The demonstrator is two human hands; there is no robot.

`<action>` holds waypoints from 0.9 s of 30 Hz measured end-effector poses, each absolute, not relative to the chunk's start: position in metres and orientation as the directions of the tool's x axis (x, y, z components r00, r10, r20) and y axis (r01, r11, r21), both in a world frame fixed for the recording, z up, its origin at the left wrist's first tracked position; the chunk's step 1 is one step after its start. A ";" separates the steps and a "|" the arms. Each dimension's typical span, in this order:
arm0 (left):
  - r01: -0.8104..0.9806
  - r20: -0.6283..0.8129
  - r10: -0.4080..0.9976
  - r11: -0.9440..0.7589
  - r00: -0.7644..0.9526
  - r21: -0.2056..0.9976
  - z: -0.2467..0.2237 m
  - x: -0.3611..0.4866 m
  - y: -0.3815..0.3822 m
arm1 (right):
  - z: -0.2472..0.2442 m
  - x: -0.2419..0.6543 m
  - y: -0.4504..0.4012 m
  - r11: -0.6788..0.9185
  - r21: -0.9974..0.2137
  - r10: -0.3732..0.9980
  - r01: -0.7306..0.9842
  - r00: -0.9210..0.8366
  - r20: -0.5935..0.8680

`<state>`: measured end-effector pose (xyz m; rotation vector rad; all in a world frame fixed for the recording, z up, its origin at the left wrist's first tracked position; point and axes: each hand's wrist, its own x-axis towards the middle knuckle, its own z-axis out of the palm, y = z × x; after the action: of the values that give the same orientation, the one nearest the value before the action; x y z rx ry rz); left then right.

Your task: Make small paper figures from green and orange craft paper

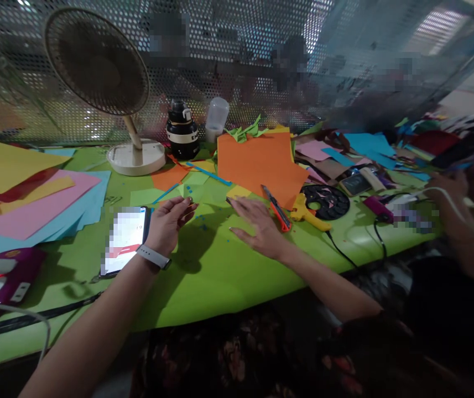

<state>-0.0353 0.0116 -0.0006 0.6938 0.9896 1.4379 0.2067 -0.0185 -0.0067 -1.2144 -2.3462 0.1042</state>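
Observation:
My left hand (170, 222) is raised over the green table (203, 282), a watch strap (154, 256) on its wrist. Its thumb and fingers are pressed together in a pinch; whatever may be between them is too small to make out. Fingers stretched and apart, my right hand (258, 225) hovers low over the tabletop and holds nothing. Tiny blue paper bits (201, 220) are scattered between the two hands. Just right of my right hand lies an orange utility knife (279, 211), with a yellow glue gun (311, 216) beyond it. A phone (124, 240) lies under my left wrist.
Coloured paper sheets (74, 193) pile up at left; orange paper (257, 160) lies at the back. A fan (135, 157), a black bottle (182, 135) and a black round tray (328, 204) stand around. A purple device (8, 279) sits front left. Another person's hands (448, 188) work at right.

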 end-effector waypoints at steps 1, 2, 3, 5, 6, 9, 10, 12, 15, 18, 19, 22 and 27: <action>-0.473 -0.133 0.984 0.060 -0.122 0.879 -0.001 -0.035 0.012 | -0.005 0.217 -0.017 0.575 -0.280 0.794 0.769 -0.442 0.418; -0.472 -0.130 0.984 0.059 -0.118 0.880 -0.001 -0.035 0.012 | -0.003 0.231 -0.015 0.546 -0.271 0.805 0.793 -0.407 0.432; -0.474 -0.127 0.985 0.058 -0.116 0.878 0.000 -0.035 0.012 | -0.002 0.246 -0.013 0.515 -0.252 0.817 0.820 -0.379 0.436; -0.484 -0.128 0.985 0.056 -0.118 0.873 0.000 -0.035 0.012 | 0.000 0.281 -0.012 0.422 -0.195 0.829 0.885 -0.290 0.478; -0.488 -0.130 0.984 0.056 -0.120 0.871 0.001 -0.034 0.012 | 0.000 0.299 -0.012 0.351 -0.162 0.843 0.922 -0.236 0.482; -0.493 -0.126 0.985 0.051 -0.120 0.868 0.001 -0.033 0.013 | -0.004 0.346 -0.015 0.145 -0.102 0.908 0.984 -0.091 0.409; -0.493 -0.123 0.985 0.049 -0.118 0.869 0.000 -0.032 0.013 | -0.006 0.357 -0.016 0.083 -0.076 0.930 0.994 -0.049 0.365; -0.493 -0.122 0.986 0.052 -0.112 0.869 -0.001 -0.032 0.013 | -0.012 0.371 -0.017 0.026 -0.018 0.961 0.999 -0.020 0.276; -0.493 -0.127 0.986 0.057 -0.109 0.868 -0.002 -0.031 0.013 | -0.020 0.377 -0.013 0.034 0.024 0.974 0.999 -0.039 0.224; -0.492 -0.125 0.985 0.053 -0.115 0.869 -0.002 -0.031 0.012 | -0.025 0.380 -0.005 0.052 0.055 0.965 0.997 -0.064 0.254; -0.493 -0.126 0.985 0.052 -0.117 0.868 -0.001 -0.031 0.012 | -0.026 0.383 -0.003 0.052 0.056 0.960 0.997 -0.065 0.273; -0.498 -0.132 0.985 0.057 -0.116 0.865 0.000 -0.031 0.011 | -0.028 0.391 -0.004 0.019 -0.038 0.931 0.999 -0.004 0.365; -0.499 -0.113 0.988 0.048 -0.102 0.865 -0.001 -0.028 0.010 | -0.014 0.372 -0.016 0.054 -0.356 0.839 0.933 0.151 0.523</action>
<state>-0.0279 0.0096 -0.0011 0.6982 0.9433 1.4401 0.3722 -0.0162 -0.0141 -1.7910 -1.6950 -0.1887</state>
